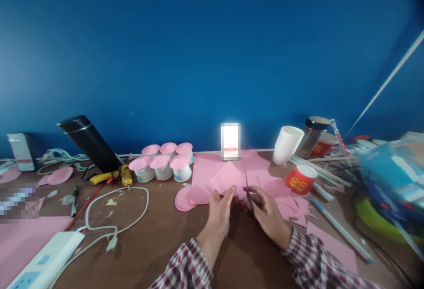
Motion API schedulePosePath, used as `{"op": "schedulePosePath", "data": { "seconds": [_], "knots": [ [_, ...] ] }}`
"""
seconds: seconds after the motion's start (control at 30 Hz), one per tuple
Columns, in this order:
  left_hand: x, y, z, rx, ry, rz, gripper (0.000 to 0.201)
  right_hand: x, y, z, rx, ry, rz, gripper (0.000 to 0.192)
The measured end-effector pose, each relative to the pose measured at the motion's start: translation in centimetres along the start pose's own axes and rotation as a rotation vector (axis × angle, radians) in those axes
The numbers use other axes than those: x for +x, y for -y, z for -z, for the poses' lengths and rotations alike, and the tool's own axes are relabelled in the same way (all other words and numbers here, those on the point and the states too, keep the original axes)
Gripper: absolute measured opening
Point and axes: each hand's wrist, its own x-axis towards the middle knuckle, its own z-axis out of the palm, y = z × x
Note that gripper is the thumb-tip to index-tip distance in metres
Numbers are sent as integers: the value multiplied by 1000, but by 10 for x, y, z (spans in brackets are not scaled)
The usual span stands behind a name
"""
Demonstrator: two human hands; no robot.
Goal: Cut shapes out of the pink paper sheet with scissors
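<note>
Brown wood makes up the table point(159, 245) you are working over, with a blue wall behind and clutter on both sides. Largest of what lies on it is the spread of pink paper sheets point(205, 172) straight ahead of you, against the wall. Smaller, in front of that spread, is the pink paper piece point(228, 177) you are cutting; it sits raised just above the sheets, at the middle of the table.

Your left hand point(219, 211) pinches the near edge of that piece between thumb and fingers. Your right hand point(266, 214) is closed around the scissors point(248, 192), whose blades point up and away into the paper; whether the blades are parted I cannot tell.

To cut well, I would keep the left pinch close beside the blades so the paper stays taut, and turn the paper rather than the scissors. Keep your left fingertips out of the blades' line.

Smaller things stand around: six pink-topped cups point(164, 161) to the left, a red paper cup point(300, 179) to the right, a white cable point(115, 222) near your left sleeve.
</note>
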Motion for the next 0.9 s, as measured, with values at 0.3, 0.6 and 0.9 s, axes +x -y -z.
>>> {"op": "schedulePosePath", "data": {
  "seconds": [0.3,0.6,0.9],
  "knots": [
    [-2,-2,-2,-27,-10,15,27,1,-2,0,6,6,1,41],
    [-1,-3,-1,-12,-17,10,26,1,-4,2,-18,2,10,43],
    [-2,-4,-3,-12,-21,13,29,-1,-2,0,-6,16,6,41]
  ]
}}
